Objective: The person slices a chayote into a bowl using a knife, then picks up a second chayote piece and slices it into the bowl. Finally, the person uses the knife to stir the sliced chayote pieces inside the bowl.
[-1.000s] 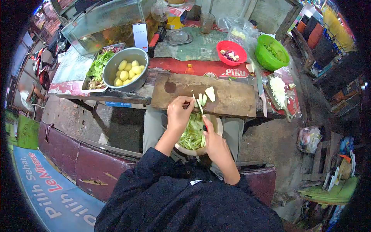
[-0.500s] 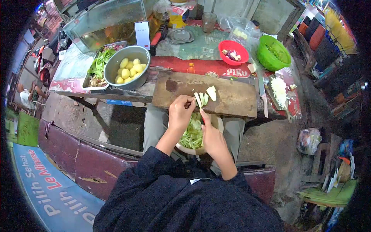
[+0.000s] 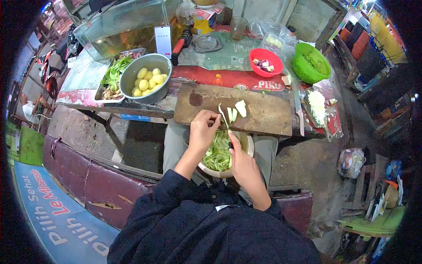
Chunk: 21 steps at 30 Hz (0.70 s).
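A wooden cutting board (image 3: 268, 109) lies at the table's front edge. On it are pale green vegetable pieces (image 3: 240, 108), a chunk and several strips. My right hand (image 3: 243, 163) is closed round the handle of a knife (image 3: 223, 115), whose blade points up over the board. My left hand (image 3: 203, 132) is pinched at the board's front edge, just left of the blade; what its fingertips hold is too small to make out. Below both hands, between the knees, a round bowl (image 3: 249, 147) holds many cut green strips.
A metal pot (image 3: 126, 83) of peeled potatoes stands left, beside a tray of greens (image 3: 115, 70). Behind are a phone (image 3: 163, 40) and a glass (image 3: 238, 28). To the right are a red bowl (image 3: 278, 54), a green basket (image 3: 297, 66) and another knife (image 3: 300, 115).
The knife blade has tilted and shows more fully over the board. My left hand has shifted slightly left. Fewer strips stand beside the chunk, and my right hand sits slightly lower.
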Motion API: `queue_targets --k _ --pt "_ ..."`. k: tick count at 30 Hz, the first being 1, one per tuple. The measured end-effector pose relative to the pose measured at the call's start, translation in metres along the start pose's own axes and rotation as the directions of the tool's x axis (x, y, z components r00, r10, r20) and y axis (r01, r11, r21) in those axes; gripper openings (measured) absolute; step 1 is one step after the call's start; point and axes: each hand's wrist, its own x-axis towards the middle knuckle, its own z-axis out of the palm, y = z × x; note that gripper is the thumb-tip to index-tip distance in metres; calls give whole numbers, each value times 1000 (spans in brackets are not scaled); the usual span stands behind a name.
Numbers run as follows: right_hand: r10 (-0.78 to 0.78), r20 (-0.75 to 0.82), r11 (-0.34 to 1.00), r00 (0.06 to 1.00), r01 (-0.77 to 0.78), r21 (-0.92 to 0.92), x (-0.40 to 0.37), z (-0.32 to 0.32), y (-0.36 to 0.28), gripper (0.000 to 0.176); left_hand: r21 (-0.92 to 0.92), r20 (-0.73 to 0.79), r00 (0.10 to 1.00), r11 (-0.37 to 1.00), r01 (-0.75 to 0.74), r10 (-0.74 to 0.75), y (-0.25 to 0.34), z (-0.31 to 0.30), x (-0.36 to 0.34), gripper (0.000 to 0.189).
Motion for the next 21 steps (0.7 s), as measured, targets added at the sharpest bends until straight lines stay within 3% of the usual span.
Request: queue_targets --k 4,12,15,17,19,21 --pt "25 16 1000 1000 -25 -9 7 7 1 53 -29 0 998 997 66 -66 -3 2 0 8" --pt "172 175 984 969 -176 8 -13 -11 -4 52 38 -11 1000 999 7 -6 -8 2 0 9" --pt "30 98 993 995 -41 109 -27 -17 19 51 37 17 1000 999 2 -3 -6 0 4 10" --pt "56 76 994 996 -62 89 -28 -23 27 51 33 39 999 999 11 -12 -7 1 13 11" --pt "-49 -64 995 997 55 89 -20 -24 35 52 115 35 978 971 -209 206 -10 4 26 15" --pt "11 -42 994 999 -6 112 -11 -23 40 52 131 73 971 963 -234 226 -12 8 34 20"
